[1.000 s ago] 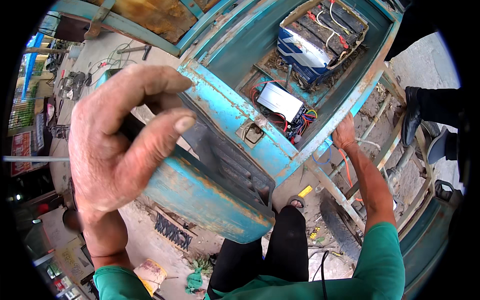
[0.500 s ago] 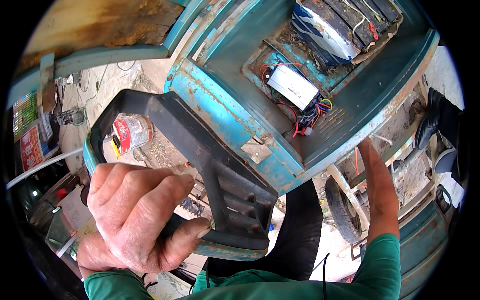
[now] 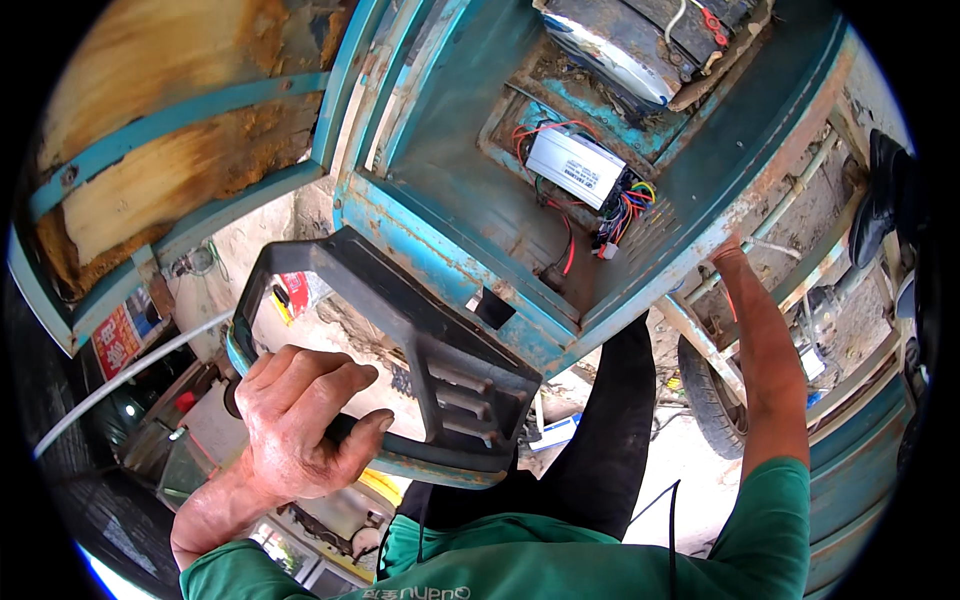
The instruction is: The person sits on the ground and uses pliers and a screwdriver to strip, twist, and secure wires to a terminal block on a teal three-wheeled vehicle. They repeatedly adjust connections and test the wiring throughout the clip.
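Note:
My left hand [image 3: 305,425] is closed around the near rim of a black frame with a teal metal edge [image 3: 375,295], thumb on one side and fingers on the other. The frame looks like a small vehicle door with an opening and slots; its far end lies by the teal metal body [image 3: 430,245]. My right forearm [image 3: 768,370] stretches to the right outer edge of that body, where the hand's fingers are hidden beneath the rim. Inside the body lies a silver controller box [image 3: 575,165] with a bundle of coloured wires [image 3: 632,205].
A dirty battery pack [image 3: 625,50] sits farther in the body. A wheel [image 3: 715,400] and rusty frame bars lie below my right arm. Another person's black shoe [image 3: 872,200] is at the far right. At left, a stained panel [image 3: 180,100] and a pale pole [image 3: 130,375].
The view has shifted, so the body and battery pack sit higher and more of the stained panel shows. My left hand stays on the black frame; my right arm remains at the body's edge.

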`<control>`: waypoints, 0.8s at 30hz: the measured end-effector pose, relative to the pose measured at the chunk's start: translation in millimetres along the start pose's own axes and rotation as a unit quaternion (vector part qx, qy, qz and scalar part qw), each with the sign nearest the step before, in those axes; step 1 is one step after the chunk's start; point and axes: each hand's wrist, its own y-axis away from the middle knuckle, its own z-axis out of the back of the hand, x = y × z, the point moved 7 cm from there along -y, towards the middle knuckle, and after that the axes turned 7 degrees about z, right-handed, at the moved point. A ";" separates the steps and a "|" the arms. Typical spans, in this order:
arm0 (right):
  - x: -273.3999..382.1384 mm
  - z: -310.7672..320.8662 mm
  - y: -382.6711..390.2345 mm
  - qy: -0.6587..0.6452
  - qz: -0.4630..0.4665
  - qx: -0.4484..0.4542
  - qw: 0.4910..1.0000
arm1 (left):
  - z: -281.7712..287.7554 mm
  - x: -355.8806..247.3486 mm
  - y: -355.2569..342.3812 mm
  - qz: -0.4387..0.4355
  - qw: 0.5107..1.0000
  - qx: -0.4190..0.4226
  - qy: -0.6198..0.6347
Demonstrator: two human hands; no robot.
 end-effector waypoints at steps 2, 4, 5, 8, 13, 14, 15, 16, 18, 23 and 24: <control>-11.0 -12.1 4.3 -0.116 -0.026 -0.044 0.992 | 0.2 6.0 -10.7 0.032 0.997 0.039 0.065; -25.2 -17.6 4.5 -0.431 -0.075 -0.156 0.886 | -2.0 11.1 -22.4 0.062 0.983 0.097 0.140; -16.0 -1.7 2.8 -0.304 -0.037 -0.143 0.941 | -2.8 11.9 -31.9 0.056 0.979 0.105 0.168; 47.4 89.3 -9.2 0.052 0.063 -0.108 0.991 | -14.4 4.4 -51.3 0.036 0.978 0.124 0.167; 47.6 97.3 -12.9 -0.001 0.041 -0.088 0.995 | -50.0 -32.2 -83.5 -0.018 0.961 0.256 0.102; 47.1 96.6 -10.6 -0.005 0.039 -0.102 0.994 | -58.4 -38.2 -89.7 -0.038 0.956 0.281 0.074; 47.8 95.6 -6.6 -0.007 0.027 -0.110 0.994 | -65.4 -42.8 -98.5 -0.058 0.950 0.305 0.043; 48.1 97.2 -7.5 -0.006 0.025 -0.117 0.993 | -75.0 -44.5 -107.2 -0.078 0.950 0.299 0.051; 49.6 99.1 -10.3 -0.010 0.023 -0.115 0.993 | -96.1 -53.4 -128.9 -0.087 0.946 0.309 0.039; 48.3 92.7 -11.8 0.009 0.003 -0.111 0.994 | -187.5 -53.3 -194.8 -0.099 0.954 0.283 0.004; 51.4 98.0 -13.2 0.009 0.008 -0.124 0.992 | -203.8 -50.9 -204.5 -0.105 0.959 0.263 -0.013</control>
